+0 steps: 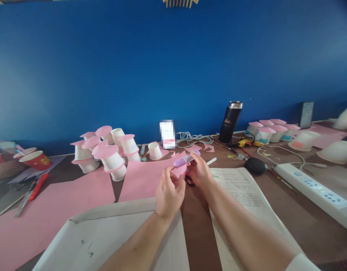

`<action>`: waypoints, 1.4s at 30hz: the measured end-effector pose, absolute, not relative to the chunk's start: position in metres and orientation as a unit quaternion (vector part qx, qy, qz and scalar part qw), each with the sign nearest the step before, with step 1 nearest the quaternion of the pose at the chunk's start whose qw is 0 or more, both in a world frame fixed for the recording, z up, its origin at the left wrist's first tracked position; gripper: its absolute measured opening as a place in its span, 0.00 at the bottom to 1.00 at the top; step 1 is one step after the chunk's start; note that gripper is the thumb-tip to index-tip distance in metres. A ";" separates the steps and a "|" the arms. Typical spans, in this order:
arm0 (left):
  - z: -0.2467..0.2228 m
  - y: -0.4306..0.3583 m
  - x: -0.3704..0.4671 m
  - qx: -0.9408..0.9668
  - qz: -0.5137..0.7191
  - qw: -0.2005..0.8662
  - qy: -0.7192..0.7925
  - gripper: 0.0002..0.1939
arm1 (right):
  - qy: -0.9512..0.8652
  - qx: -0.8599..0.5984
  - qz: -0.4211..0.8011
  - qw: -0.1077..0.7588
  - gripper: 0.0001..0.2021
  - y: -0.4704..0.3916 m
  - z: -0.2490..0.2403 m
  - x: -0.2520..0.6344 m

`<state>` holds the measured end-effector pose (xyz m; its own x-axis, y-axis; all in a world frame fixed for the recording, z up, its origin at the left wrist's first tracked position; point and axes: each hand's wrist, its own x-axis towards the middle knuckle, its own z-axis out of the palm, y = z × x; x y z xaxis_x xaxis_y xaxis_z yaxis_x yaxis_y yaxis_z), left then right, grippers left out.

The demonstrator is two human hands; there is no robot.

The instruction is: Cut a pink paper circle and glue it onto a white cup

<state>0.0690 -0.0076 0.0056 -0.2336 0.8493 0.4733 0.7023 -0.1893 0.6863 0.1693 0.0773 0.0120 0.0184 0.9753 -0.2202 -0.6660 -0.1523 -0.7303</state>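
Clearly, the purple tube (186,159) lies at about one o'clock from the left hand (170,191) and ten to eleven from the right hand (200,173), its long axis running from eight to two, above the edge of a pink sheet (143,178). The right hand seems nearer, its fingers closed on the upper end; the left curls at the lower end, though whether it grips I cannot tell. Forearms slant in from seven and four.
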 end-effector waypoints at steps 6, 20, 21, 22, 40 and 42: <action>0.006 -0.001 0.059 0.577 0.532 0.182 0.593 0.12 | -0.167 -0.414 0.595 0.668 0.09 0.092 0.008 0.181; -0.014 0.004 0.050 0.798 0.154 0.044 0.581 0.29 | -0.137 -0.441 0.495 0.736 0.10 0.110 0.009 0.223; -0.014 0.004 0.050 0.799 0.144 0.045 0.582 0.29 | -0.143 -0.436 0.498 0.736 0.10 0.109 0.010 0.220; -0.014 0.005 0.050 0.799 0.139 0.043 0.583 0.29 | -0.150 -0.432 0.501 0.735 0.11 0.108 0.012 0.216; -0.019 0.007 0.050 0.797 0.177 0.015 0.577 0.26 | -0.103 -0.329 0.584 0.735 0.08 0.102 0.043 0.207; -0.018 0.007 0.050 0.798 0.178 0.012 0.575 0.25 | -0.063 -0.325 0.596 0.731 0.09 0.099 0.038 0.224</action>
